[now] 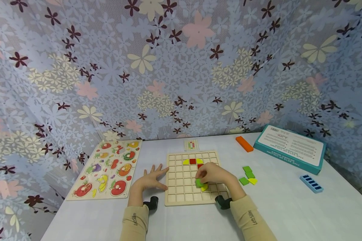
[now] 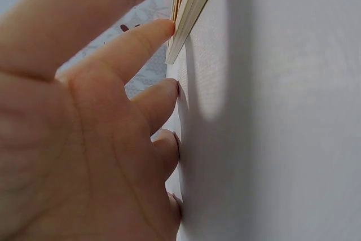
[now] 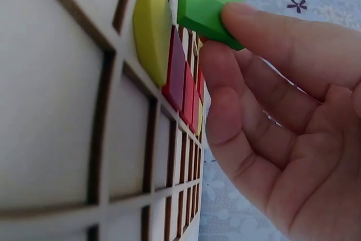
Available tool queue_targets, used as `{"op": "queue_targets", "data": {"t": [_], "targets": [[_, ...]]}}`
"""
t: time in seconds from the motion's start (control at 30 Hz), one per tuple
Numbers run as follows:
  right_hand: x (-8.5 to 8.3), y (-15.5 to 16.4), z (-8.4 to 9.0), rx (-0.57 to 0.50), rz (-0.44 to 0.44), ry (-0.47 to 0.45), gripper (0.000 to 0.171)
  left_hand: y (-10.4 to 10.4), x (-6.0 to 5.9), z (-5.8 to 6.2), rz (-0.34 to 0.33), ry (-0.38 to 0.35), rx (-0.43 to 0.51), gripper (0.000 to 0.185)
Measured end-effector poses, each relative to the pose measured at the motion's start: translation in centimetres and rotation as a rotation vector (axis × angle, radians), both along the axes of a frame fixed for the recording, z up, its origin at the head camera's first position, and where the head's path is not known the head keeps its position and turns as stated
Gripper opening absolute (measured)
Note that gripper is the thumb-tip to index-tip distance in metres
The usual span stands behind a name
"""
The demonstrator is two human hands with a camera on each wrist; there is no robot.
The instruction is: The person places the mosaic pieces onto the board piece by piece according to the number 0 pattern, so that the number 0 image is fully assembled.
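A wooden grid board (image 1: 175, 196) lies on the table with red square tiles (image 1: 192, 161) and yellow rounded tiles (image 1: 185, 162) set in some cells. My right hand (image 1: 214, 174) pinches a green square tile (image 3: 206, 7) between thumb and fingers, just above the board. Close under it sits a yellow tile (image 3: 151, 29) beside a row of red tiles (image 3: 176, 77). My left hand (image 1: 149, 180) is spread at the board's left edge, its thumb and index finger at the rim; in the left wrist view other fingertips rest on the table.
A fruit puzzle board (image 1: 108, 170) lies left. Behind the grid is a small pattern card (image 1: 191, 145). Loose green tiles (image 1: 249, 175) and a yellow tile (image 1: 252, 181) lie right, with an orange block (image 1: 244, 144), a teal box (image 1: 289, 147) and a blue slotted piece (image 1: 311, 183).
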State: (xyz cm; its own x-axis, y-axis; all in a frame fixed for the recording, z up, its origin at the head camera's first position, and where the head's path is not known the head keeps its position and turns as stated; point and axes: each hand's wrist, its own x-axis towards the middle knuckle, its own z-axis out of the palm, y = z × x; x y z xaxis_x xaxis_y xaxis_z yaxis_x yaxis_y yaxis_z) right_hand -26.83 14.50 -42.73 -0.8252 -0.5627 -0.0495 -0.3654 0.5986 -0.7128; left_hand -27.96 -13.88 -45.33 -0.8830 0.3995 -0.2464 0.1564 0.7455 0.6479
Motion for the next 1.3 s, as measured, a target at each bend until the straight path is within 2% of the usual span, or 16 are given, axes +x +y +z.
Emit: {"op": "queue_targets", "data": {"t": [0.57, 1.3], "targets": [[0.6, -1.5, -0.1, 0.036, 0.044, 0.031, 0.012, 0.0, -0.1, 0.0, 0.004, -0.012, 0.002, 0.089], [1.0, -1.8, -0.3, 0.084, -0.005, 0.013, 0.012, 0.1, -0.2, -0.2, 0.014, -0.010, 0.001, 0.088]]}}
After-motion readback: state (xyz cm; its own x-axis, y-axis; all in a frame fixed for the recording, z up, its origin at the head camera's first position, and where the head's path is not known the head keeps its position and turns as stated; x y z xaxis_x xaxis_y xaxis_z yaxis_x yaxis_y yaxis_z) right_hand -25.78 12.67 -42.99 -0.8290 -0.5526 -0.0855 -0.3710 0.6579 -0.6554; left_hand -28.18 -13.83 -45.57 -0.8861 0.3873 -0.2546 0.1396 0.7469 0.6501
